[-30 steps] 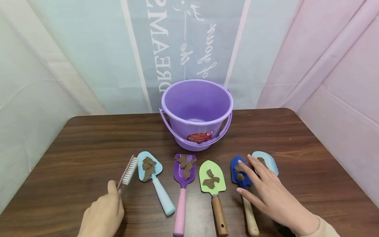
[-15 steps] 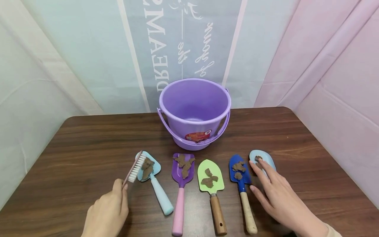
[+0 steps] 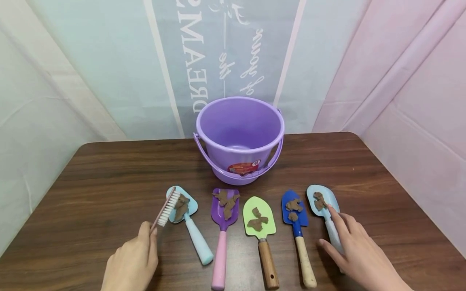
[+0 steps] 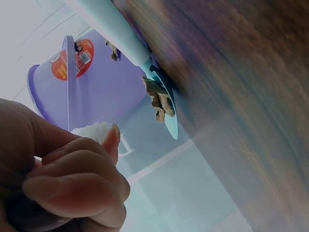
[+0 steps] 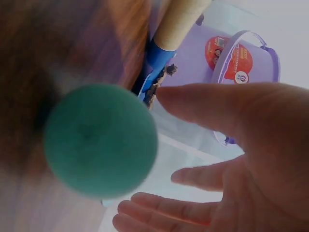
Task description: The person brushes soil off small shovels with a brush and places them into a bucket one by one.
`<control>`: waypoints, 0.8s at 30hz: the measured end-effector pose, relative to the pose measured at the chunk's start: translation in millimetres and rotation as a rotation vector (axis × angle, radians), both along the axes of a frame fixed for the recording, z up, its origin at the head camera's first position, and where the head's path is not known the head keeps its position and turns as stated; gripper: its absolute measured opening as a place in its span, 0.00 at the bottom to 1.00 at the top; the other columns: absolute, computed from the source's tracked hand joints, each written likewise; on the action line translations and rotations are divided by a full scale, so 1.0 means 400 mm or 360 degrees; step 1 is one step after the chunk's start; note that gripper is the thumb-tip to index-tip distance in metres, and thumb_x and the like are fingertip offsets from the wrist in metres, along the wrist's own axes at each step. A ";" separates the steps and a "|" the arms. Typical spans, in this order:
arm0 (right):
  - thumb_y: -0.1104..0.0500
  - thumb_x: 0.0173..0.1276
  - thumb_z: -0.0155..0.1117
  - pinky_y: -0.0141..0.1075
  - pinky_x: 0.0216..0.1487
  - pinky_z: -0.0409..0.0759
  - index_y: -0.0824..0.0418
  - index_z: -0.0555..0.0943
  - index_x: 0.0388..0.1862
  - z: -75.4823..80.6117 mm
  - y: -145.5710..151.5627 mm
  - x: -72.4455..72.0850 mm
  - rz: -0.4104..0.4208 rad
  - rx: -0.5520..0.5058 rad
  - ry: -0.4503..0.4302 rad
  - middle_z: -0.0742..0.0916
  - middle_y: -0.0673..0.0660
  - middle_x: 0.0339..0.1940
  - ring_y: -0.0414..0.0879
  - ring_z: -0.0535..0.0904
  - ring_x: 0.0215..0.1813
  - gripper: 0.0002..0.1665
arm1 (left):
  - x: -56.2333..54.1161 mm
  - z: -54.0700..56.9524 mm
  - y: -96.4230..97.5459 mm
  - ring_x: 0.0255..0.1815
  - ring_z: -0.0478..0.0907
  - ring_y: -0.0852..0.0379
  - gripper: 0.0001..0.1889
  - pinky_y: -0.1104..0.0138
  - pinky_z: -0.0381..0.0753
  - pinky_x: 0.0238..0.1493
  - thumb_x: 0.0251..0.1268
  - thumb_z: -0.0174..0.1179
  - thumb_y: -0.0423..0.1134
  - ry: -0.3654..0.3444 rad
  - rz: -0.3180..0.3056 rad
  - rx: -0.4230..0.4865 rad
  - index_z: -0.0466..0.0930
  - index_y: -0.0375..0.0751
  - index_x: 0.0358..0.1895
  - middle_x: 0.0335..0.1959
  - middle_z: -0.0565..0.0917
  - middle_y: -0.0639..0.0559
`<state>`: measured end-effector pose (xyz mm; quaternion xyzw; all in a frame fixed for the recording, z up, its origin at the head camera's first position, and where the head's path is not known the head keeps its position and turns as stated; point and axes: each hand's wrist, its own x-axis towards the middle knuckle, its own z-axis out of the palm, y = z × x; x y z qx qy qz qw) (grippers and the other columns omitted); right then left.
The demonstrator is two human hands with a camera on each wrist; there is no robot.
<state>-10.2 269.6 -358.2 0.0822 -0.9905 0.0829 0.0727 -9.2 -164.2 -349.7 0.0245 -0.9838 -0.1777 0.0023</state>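
My left hand grips a pinkish brush with white bristles. In the head view the brush overlaps the blade of a light-blue shovel carrying brown crumpled pieces; contact cannot be told. My right hand is over the handle of another light-blue shovel at the right, fingers extended, thumb apart. Its index fingertip lies by that blade's lower end, near more brown pieces. In the right wrist view the green handle end is not enclosed by the fingers.
Between the hands lie a purple shovel with a pink handle, a green one with a wooden handle, and a blue one with a pale handle, all bearing brown pieces. A purple bucket stands behind them on the brown table.
My right hand has moved from over the blue shovel rightward and down to the right light-blue shovel's handle. My left hand has brought the brush slightly right, over the left blade.
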 end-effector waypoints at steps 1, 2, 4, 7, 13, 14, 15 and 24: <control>0.45 0.60 0.69 0.54 0.40 0.77 0.67 0.59 0.72 -0.001 0.002 0.001 -0.0036 0.0013 -0.0044 0.76 0.69 0.53 0.60 0.75 0.50 0.50 | 0.000 0.000 0.000 0.14 0.66 0.55 0.10 0.61 0.62 0.14 0.76 0.42 0.40 -0.0005 0.0000 -0.0001 0.67 0.37 0.43 0.13 0.66 0.55; 0.44 0.61 0.68 0.53 0.38 0.77 0.68 0.58 0.72 -0.002 0.004 0.002 -0.0072 0.0021 -0.0092 0.75 0.69 0.52 0.59 0.75 0.49 0.50 | 0.001 -0.001 0.000 0.14 0.66 0.55 0.09 0.60 0.62 0.14 0.76 0.42 0.40 0.0002 0.0003 -0.0004 0.67 0.37 0.43 0.13 0.67 0.55; 0.42 0.62 0.66 0.52 0.35 0.77 0.71 0.58 0.71 -0.004 0.007 0.000 -0.0132 0.0025 -0.0155 0.75 0.70 0.51 0.58 0.74 0.47 0.50 | 0.002 -0.001 0.001 0.13 0.67 0.54 0.09 0.60 0.62 0.13 0.76 0.42 0.40 0.0015 0.0011 -0.0007 0.67 0.37 0.42 0.13 0.67 0.55; 0.43 0.63 0.66 0.50 0.32 0.76 0.76 0.59 0.68 -0.007 0.013 -0.004 -0.0187 0.0010 -0.0198 0.75 0.71 0.49 0.56 0.74 0.43 0.50 | 0.004 -0.002 0.000 0.13 0.68 0.54 0.09 0.58 0.63 0.14 0.75 0.43 0.40 0.0040 0.0026 -0.0015 0.67 0.37 0.42 0.13 0.68 0.55; 0.51 0.60 0.70 0.51 0.33 0.76 0.80 0.68 0.56 -0.014 0.017 -0.005 -0.0198 -0.0059 -0.0139 0.77 0.71 0.42 0.55 0.76 0.36 0.39 | 0.006 -0.002 0.002 0.13 0.66 0.54 0.09 0.59 0.62 0.14 0.75 0.43 0.40 0.0029 0.0045 -0.0015 0.66 0.37 0.42 0.12 0.67 0.55; 0.52 0.60 0.70 0.51 0.32 0.76 0.80 0.69 0.54 -0.016 0.017 -0.005 -0.0206 -0.0069 -0.0139 0.77 0.71 0.41 0.54 0.75 0.35 0.38 | 0.006 -0.003 0.002 0.13 0.66 0.54 0.09 0.59 0.62 0.14 0.75 0.43 0.40 0.0030 0.0045 -0.0013 0.66 0.37 0.42 0.13 0.67 0.55; 0.52 0.60 0.70 0.50 0.31 0.76 0.80 0.69 0.52 -0.017 0.017 -0.006 -0.0214 -0.0076 -0.0143 0.77 0.71 0.40 0.54 0.75 0.34 0.36 | 0.006 -0.003 0.002 0.13 0.66 0.54 0.09 0.59 0.62 0.14 0.75 0.43 0.40 0.0027 0.0044 -0.0012 0.66 0.37 0.42 0.13 0.67 0.55; 0.51 0.64 0.66 0.38 0.23 0.66 0.75 0.69 0.44 -0.028 0.021 -0.016 -0.0302 -0.0119 -0.0374 0.74 0.59 0.28 0.47 0.68 0.26 0.28 | 0.006 -0.004 0.003 0.13 0.64 0.55 0.09 0.61 0.61 0.13 0.76 0.42 0.41 -0.0026 0.0042 0.0004 0.66 0.37 0.43 0.12 0.65 0.55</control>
